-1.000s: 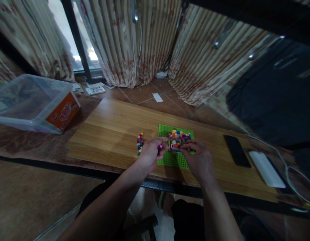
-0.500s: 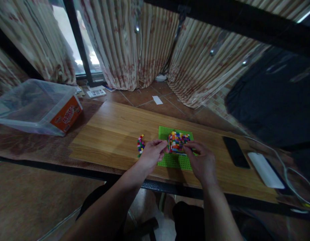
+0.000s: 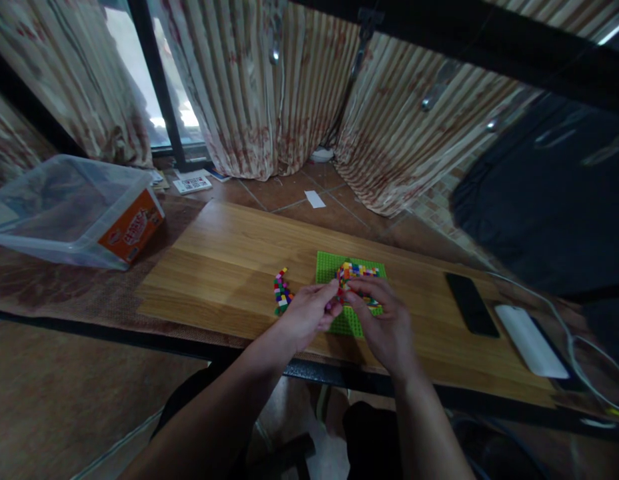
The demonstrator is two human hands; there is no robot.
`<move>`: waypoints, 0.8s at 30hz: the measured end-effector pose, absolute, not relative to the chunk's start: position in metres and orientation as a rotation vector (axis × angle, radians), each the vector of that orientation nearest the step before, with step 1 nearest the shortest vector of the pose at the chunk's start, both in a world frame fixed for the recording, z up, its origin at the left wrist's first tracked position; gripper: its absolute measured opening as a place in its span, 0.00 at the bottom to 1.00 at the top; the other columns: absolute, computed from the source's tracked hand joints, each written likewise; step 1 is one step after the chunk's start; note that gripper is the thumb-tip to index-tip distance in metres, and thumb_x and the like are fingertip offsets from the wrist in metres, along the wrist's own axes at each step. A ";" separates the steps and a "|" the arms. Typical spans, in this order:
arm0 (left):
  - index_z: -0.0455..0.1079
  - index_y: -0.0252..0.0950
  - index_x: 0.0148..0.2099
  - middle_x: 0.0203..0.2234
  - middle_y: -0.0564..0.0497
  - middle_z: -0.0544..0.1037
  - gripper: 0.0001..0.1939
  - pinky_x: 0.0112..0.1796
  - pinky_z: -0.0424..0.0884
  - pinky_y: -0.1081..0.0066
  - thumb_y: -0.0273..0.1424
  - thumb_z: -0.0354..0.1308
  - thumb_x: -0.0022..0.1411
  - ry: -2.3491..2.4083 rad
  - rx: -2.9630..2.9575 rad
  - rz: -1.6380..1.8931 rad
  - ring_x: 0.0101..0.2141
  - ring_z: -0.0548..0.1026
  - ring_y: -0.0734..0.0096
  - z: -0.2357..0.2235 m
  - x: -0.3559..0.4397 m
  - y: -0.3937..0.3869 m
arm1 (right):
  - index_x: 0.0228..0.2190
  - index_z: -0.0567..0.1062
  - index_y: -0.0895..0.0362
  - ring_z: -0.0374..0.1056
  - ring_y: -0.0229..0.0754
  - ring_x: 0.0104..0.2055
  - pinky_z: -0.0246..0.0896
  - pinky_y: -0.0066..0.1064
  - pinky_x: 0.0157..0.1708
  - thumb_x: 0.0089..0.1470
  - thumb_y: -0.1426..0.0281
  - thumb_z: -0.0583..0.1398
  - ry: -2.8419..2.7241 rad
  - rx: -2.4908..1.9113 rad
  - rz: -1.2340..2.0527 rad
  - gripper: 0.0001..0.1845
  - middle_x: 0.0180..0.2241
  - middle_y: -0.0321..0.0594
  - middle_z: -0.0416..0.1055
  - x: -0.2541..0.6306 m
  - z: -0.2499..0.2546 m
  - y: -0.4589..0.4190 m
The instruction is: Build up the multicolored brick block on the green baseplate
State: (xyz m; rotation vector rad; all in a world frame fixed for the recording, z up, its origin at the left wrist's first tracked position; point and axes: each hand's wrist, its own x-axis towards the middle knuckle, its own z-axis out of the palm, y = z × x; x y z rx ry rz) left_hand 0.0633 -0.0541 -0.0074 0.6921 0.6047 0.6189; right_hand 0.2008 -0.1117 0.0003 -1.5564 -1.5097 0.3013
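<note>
A block built of many-coloured toy bricks [image 3: 360, 269] stands on a green studded baseplate [image 3: 327, 264], its near side largely covered by my fingers. My left hand [image 3: 312, 308] is closed at the block's left end, with specks of pink and red toy bricks [image 3: 333, 306] showing at its fingertips. Thumb and forefinger of my right hand [image 3: 384, 320] pinch together right beside the left fingertips, in front of the block. What that pinch holds is too small to make out. Left of my left hand, a curved cluster of loose bricks [image 3: 281, 291] lies on the wooden board.
The wooden board [image 3: 229, 250] lies along a narrow table. At far left stands a clear plastic bin [image 3: 74, 220] with an orange label. A black phone [image 3: 470, 303], a white slab-shaped device [image 3: 532, 340] and a white cable [image 3: 564, 320] are on the right.
My right hand has moved left, from the block's right part to my left fingertips. My left hand has shifted slightly right. Block and loose bricks stay in place.
</note>
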 end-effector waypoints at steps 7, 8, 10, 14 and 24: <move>0.66 0.34 0.27 0.16 0.59 0.61 0.22 0.17 0.39 0.77 0.48 0.63 0.54 0.562 0.710 0.588 0.14 0.49 0.88 -0.008 0.064 -0.054 | 0.42 0.78 0.49 0.66 0.45 0.54 0.61 0.44 0.55 0.62 0.63 0.55 -1.586 -1.542 0.417 0.12 0.49 0.42 0.71 0.202 -0.003 -0.111; 0.66 0.34 0.27 0.16 0.59 0.61 0.22 0.17 0.39 0.77 0.48 0.63 0.53 0.557 0.720 0.588 0.14 0.50 0.88 -0.008 0.064 -0.053 | 0.42 0.79 0.48 0.66 0.45 0.54 0.61 0.44 0.55 0.62 0.64 0.55 -1.580 -1.537 0.437 0.13 0.49 0.42 0.71 0.201 -0.003 -0.112; 0.66 0.33 0.27 0.15 0.59 0.60 0.21 0.16 0.39 0.77 0.48 0.63 0.53 0.555 0.735 0.593 0.14 0.50 0.87 -0.008 0.064 -0.053 | 0.41 0.79 0.48 0.67 0.44 0.54 0.60 0.44 0.55 0.62 0.64 0.55 -1.561 -1.530 0.468 0.12 0.49 0.41 0.70 0.200 -0.002 -0.112; 0.68 0.33 0.28 0.15 0.59 0.61 0.21 0.17 0.39 0.77 0.47 0.64 0.52 0.556 0.734 0.596 0.14 0.50 0.87 -0.008 0.064 -0.053 | 0.40 0.79 0.48 0.67 0.43 0.53 0.59 0.42 0.56 0.61 0.64 0.57 -1.520 -1.502 0.498 0.10 0.49 0.40 0.71 0.198 0.000 -0.113; 0.72 0.32 0.32 0.15 0.59 0.61 0.20 0.17 0.39 0.77 0.46 0.64 0.53 0.547 0.697 0.598 0.14 0.51 0.87 -0.007 0.066 -0.055 | 0.34 0.77 0.51 0.68 0.44 0.51 0.60 0.43 0.55 0.59 0.64 0.59 -1.518 -1.521 0.483 0.08 0.46 0.40 0.72 0.198 0.004 -0.112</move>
